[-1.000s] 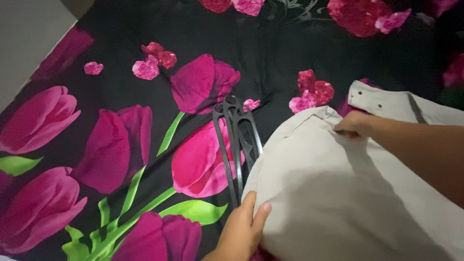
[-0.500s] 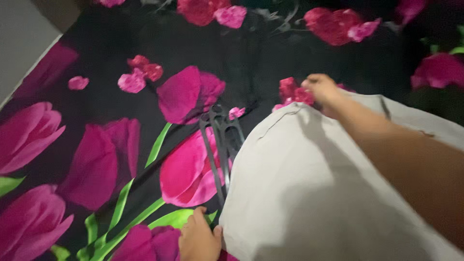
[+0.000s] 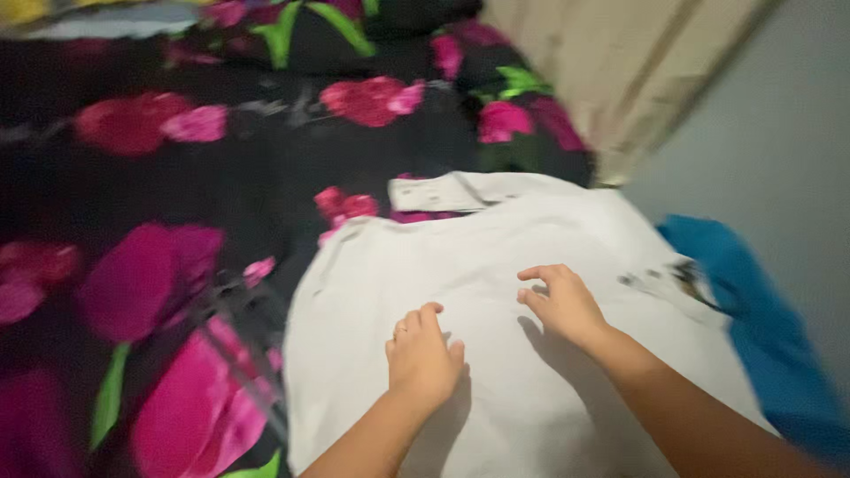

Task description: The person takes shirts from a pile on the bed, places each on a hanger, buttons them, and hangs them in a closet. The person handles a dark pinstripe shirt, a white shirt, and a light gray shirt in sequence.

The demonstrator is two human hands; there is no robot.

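Black floral bedspread [image 3: 177,186] underneath, pale garment [image 3: 531,389] already spread flat, left hand [image 3: 423,358] and right hand [image 3: 562,304] pressing open-palmed, holding nothing, smoothing apparently unfinished.

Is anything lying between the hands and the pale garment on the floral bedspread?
Nothing visible: the left hand and right hand both rest directly on the pale garment, spread flat with no other item on top.

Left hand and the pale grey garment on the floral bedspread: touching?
Touching. The head view shows the left hand lying palm-down on the pale grey garment, fingers curled against the cloth with no gap; the right hand rests on it too.
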